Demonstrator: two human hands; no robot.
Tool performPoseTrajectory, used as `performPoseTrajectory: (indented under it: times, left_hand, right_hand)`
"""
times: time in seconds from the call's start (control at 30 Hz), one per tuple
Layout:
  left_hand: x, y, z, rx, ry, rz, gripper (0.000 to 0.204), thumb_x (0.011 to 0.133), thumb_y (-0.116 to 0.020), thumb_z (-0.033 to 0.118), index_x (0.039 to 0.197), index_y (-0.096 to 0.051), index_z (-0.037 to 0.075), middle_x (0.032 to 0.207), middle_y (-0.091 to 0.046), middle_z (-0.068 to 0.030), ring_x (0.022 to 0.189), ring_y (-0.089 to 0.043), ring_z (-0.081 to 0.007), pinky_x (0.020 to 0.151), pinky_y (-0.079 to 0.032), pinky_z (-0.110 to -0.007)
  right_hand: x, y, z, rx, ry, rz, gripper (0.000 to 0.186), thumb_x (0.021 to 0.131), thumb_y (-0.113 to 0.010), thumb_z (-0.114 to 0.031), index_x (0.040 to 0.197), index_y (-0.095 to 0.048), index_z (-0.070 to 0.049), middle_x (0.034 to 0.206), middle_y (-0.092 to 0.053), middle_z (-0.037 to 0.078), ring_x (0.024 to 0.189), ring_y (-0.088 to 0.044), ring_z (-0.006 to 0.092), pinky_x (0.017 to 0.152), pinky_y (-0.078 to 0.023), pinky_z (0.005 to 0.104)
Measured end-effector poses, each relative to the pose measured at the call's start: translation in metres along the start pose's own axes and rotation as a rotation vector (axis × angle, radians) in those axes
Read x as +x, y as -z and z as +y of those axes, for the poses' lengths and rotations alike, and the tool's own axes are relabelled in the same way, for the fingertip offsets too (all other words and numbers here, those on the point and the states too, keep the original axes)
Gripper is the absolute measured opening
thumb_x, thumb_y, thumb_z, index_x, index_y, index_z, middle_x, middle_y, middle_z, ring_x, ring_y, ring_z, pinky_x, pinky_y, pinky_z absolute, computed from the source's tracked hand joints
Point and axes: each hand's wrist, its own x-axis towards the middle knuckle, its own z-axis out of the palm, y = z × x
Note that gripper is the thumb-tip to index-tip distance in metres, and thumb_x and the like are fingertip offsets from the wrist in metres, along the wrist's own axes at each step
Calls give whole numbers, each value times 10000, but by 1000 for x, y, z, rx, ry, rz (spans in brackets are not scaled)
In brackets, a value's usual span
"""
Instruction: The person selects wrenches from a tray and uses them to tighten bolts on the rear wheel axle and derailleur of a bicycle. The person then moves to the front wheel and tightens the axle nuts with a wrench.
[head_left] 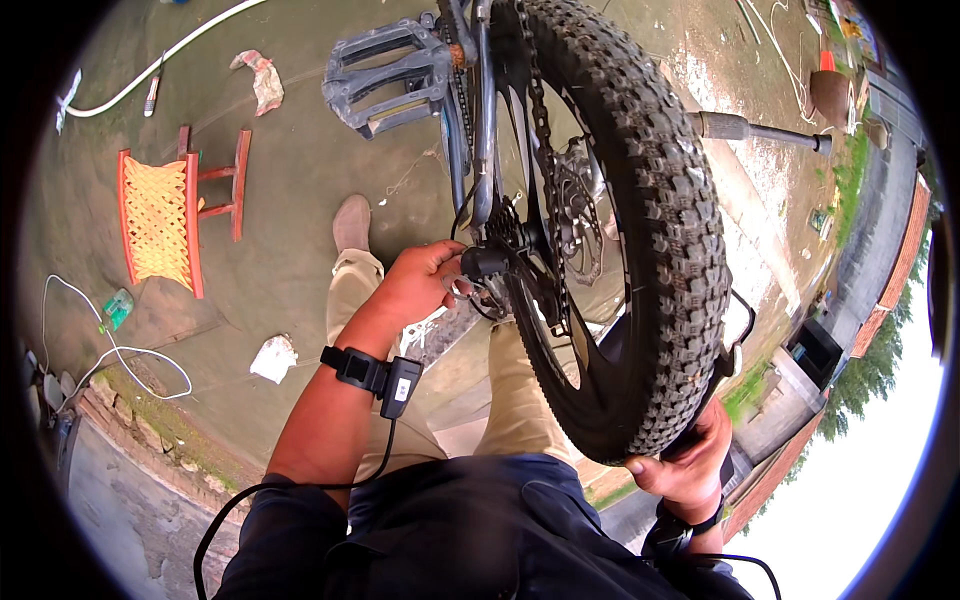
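Note:
A bicycle is lifted in front of me, its knobby rear tyre (655,210) filling the middle of the view. My left hand (425,283) grips the black part at the rear axle (485,263), beside the chain and sprocket (507,228). My right hand (690,462) holds the lower edge of the tyre from below. The brake disc (580,215) sits inside the wheel. A grey flat pedal (390,75) sticks out at the top. A black band with a cable is strapped on my left wrist (372,372).
A red-framed stool with a woven yellow seat (170,215) lies on its side on the concrete ground at the left. White cables (120,350), a white hose (165,55), rags (272,357) and a green bottle (117,308) lie around. My shoe (351,222) is below.

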Motion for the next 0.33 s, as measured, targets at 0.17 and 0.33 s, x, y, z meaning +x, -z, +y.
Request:
performPoseTrajectory:
  times: [0.17, 0.33]
  left_hand:
    - [-4, -10, -3, -147, -15, 58, 286, 970, -475, -68, 1216, -615, -26, 938, -723, -89, 695, -626, -133, 622, -525, -280]
    - [-3, -17, -8, -182, 16, 122, 284, 976, -511, -44, 1237, -619, -7, 982, -723, -118, 717, -635, -162, 671, -550, -315]
  right_hand:
    - [4, -10, 1, 210, 6, 19, 566, 615, -934, -167, 1018, -598, 48, 985, -639, 60, 856, -558, 108, 755, -461, 256]
    - [2, 3, 17, 210, 51, -9, 587, 633, -921, -167, 1064, -592, 57, 1016, -654, 91, 899, -604, 128, 800, -481, 259]
